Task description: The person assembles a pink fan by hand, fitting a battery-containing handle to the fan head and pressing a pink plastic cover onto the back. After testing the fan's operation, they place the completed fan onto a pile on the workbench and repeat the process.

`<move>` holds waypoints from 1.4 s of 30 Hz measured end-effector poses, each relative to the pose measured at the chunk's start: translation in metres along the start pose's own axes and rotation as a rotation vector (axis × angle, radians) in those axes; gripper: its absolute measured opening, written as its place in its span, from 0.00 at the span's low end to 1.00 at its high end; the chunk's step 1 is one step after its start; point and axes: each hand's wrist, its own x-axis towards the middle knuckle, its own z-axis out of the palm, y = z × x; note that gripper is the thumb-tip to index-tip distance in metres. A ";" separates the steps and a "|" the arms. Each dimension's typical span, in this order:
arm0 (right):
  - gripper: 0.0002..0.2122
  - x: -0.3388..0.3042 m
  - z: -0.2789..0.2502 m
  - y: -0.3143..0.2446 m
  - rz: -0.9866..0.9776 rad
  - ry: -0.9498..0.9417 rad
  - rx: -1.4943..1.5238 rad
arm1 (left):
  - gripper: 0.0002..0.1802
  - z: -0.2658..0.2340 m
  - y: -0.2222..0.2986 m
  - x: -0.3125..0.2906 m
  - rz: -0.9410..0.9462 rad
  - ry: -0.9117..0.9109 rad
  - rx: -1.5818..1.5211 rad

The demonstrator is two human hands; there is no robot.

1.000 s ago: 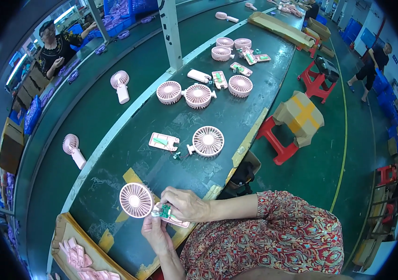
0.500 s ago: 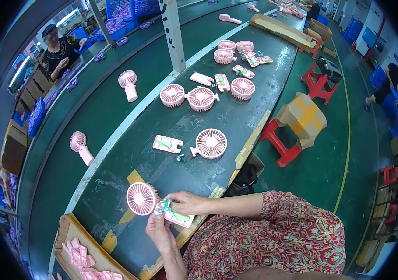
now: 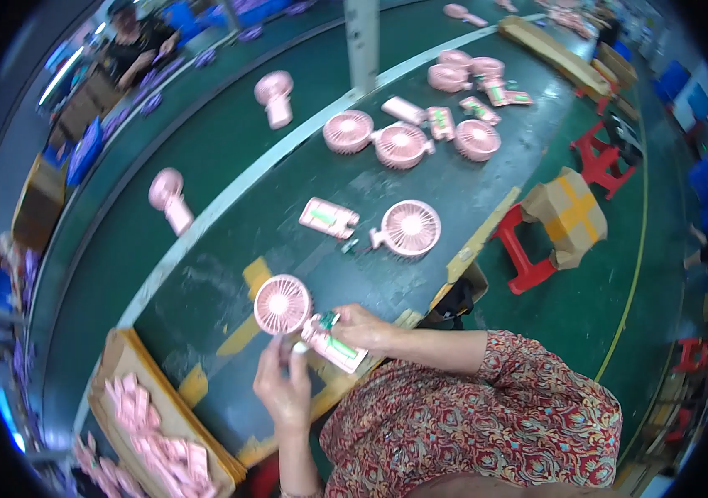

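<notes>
A pink handheld fan [image 3: 282, 305] lies on the dark green bench in front of me, its round grille up. Beside its neck is the opened handle shell [image 3: 344, 355], holding a bright green battery. My right hand [image 3: 362, 327] pinches a small green circuit board [image 3: 328, 320] at the shell's upper edge. Just below the fan's neck is my left hand [image 3: 285, 383], thumb and fingers apart, nothing visible between them. Whether its fingertips touch the fan is blurred. Farther up lie another fan head [image 3: 411, 228] and a handle shell [image 3: 329, 217] with a battery, wires between them.
A cardboard box [image 3: 219, 455] of pink handle shells stands at the lower left. Several fan heads [image 3: 401, 145] and shells sit farther along the bench. Assembled fans [image 3: 169, 199] lie on the belt beyond the metal post [image 3: 362, 46]. Red stools [image 3: 528, 257] stand at right.
The whole view has shifted, moving the bench contents rightward. My left hand has come away from the fan's neck, its thumb and fingers spreading. My right hand keeps its pinch at the circuit board.
</notes>
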 end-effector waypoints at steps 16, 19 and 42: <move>0.08 -0.005 -0.003 -0.003 -0.076 -0.045 0.031 | 0.12 0.018 0.014 0.014 0.172 -0.177 0.019; 0.08 0.002 -0.010 0.010 -0.119 -0.024 -0.098 | 0.13 0.019 0.014 0.017 0.220 -0.192 0.087; 0.19 -0.002 -0.020 -0.011 0.233 -0.167 0.332 | 0.05 0.007 -0.011 0.008 0.140 -0.232 0.099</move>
